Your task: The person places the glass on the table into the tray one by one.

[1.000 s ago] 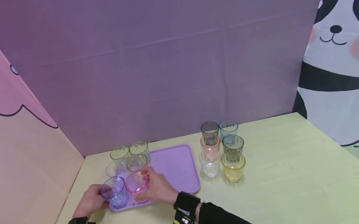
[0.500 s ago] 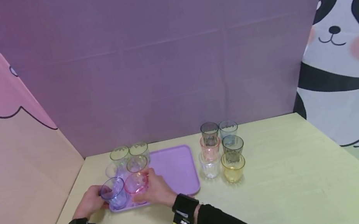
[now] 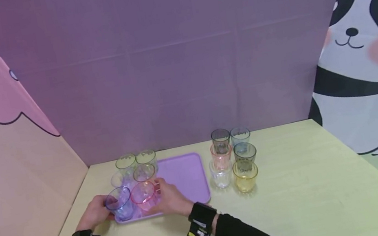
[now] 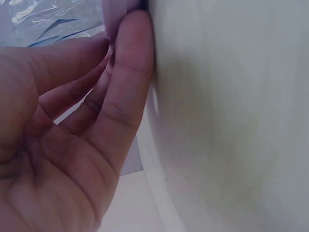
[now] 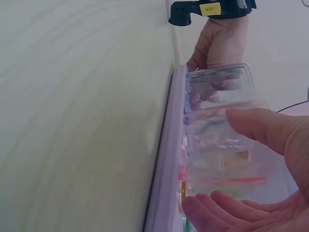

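A purple tray (image 3: 186, 178) lies on the left part of the table and bears several clear tinted glasses on its left half. At its front left corner, my left hand (image 3: 94, 213) pinches the tray edge (image 4: 113, 19) between thumb and fingers, close beside the blue glass (image 3: 123, 209). The pink glass (image 3: 145, 201) stands upright on the tray, right of the blue one. Around its right side is my right hand (image 3: 173, 198), thumb and fingers spread. In the right wrist view the fingers (image 5: 217, 208) are fairly straight and apart from the glass; whether the thumb touches it is unclear.
Behind the pink glass stand a yellowish glass (image 3: 144, 172) and two greenish ones near the tray's back. Right of the tray, several more glasses, including a yellow glass (image 3: 246, 179) and a clear glass (image 3: 222, 176), are grouped on the table (image 3: 314, 180). A purple wall (image 3: 182, 73) rises behind.
The pink glass has shifted slightly left towards the blue one and then stopped. My right hand has loosened from it and moved a little to the right. The left hand stays put.
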Action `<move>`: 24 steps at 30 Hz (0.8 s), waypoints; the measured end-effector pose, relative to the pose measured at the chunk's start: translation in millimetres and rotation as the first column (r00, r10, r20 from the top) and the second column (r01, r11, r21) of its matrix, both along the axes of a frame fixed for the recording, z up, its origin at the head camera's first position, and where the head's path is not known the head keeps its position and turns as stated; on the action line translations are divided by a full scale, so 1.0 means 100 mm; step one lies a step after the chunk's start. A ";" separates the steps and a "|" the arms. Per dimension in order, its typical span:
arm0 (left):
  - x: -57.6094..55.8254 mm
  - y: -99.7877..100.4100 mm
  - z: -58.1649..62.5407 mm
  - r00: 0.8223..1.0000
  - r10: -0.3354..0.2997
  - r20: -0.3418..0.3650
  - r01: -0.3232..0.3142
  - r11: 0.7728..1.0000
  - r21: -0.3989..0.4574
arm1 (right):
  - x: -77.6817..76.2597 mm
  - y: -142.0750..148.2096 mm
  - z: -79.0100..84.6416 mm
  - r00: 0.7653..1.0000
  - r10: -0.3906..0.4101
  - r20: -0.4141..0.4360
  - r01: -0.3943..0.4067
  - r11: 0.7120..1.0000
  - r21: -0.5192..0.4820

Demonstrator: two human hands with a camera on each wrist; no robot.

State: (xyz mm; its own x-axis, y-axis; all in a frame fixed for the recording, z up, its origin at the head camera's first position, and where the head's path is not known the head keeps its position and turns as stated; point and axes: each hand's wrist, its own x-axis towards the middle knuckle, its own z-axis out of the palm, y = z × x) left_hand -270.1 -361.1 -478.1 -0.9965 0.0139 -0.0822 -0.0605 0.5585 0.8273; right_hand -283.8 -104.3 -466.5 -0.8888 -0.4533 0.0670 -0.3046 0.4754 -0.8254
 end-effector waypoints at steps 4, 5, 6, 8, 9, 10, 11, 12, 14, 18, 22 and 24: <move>0.01 0.01 0.00 1.000 0.006 0.004 -0.006 1.000 -0.006 | -0.02 0.09 0.03 1.000 0.006 -0.015 -0.006 1.000 0.003; 0.01 0.01 0.00 1.000 0.009 0.007 -0.008 1.000 -0.005 | -0.02 0.12 0.04 1.000 0.009 -0.016 -0.009 1.000 0.000; 0.01 0.01 0.00 1.000 0.010 0.010 -0.009 1.000 -0.004 | -0.03 0.14 0.05 1.000 0.011 -0.020 -0.011 1.000 -0.001; 0.01 0.01 0.00 1.000 0.013 0.015 -0.014 1.000 0.002 | -0.04 0.19 0.07 0.999 0.018 -0.030 -0.018 1.000 -0.007; 0.01 0.01 0.00 1.000 0.014 0.017 -0.014 1.000 0.007 | -0.04 0.22 0.08 0.999 0.020 -0.035 -0.020 1.000 -0.004; 0.01 0.01 0.00 1.000 0.014 0.017 -0.014 1.000 0.010 | -0.04 0.25 0.09 0.999 0.024 -0.039 -0.025 1.000 -0.007; 0.02 0.01 0.00 1.000 0.012 0.016 -0.012 1.000 0.013 | -0.04 0.28 0.10 0.999 0.029 -0.043 -0.029 1.000 -0.009; 0.02 0.01 0.00 1.000 0.011 0.015 -0.011 1.000 0.012 | -0.05 0.30 0.11 0.998 0.032 -0.050 -0.033 0.999 -0.011; 0.02 0.01 0.00 1.000 0.008 0.013 -0.008 1.000 0.012 | -0.05 0.36 0.13 0.998 0.037 -0.058 -0.039 0.999 -0.026; 0.02 0.01 -0.01 1.000 0.012 0.017 -0.012 1.000 0.010 | -0.05 0.50 0.18 0.994 0.038 -0.099 -0.045 0.997 -0.068; 0.02 0.01 -0.01 1.000 0.012 0.023 -0.012 1.000 0.013 | -0.08 0.65 0.25 0.990 0.018 -0.141 -0.040 0.988 -0.152; 0.03 0.01 -0.01 1.000 0.013 0.025 -0.014 1.000 0.012 | -0.11 0.74 0.28 0.988 -0.005 -0.151 -0.026 0.979 -0.201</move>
State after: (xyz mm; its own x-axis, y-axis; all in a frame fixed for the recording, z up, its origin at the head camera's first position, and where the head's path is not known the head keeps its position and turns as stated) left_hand -267.4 -360.4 -478.8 -0.9943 0.0017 -0.1064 -0.0882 0.5472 0.8324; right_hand -294.6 -30.7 -438.5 -0.8569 -0.4260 0.2903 -0.4365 0.2998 -0.8483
